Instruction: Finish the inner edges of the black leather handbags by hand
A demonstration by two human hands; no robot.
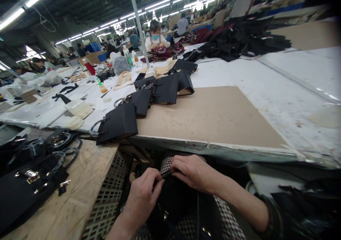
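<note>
Both my hands work in my lap, below the table's front edge. My left hand (145, 195) is closed, pinching the upper edge of a black bag (176, 204) that rests on my checked trousers. My right hand (193, 170) is curled over the same edge, fingers pressed on it beside the left thumb. A small metal fitting shows low on the bag. On the table above, a row of several black bags (119, 122) lies overlapping along a brown board (213, 115).
Black handbags with gold clasps (29, 177) lie on a wooden bench at my left. A heap of black pieces (239, 37) sits far right on the white table (279, 87). Bottles, cloth and paper litter the left. Other people sit working across the table.
</note>
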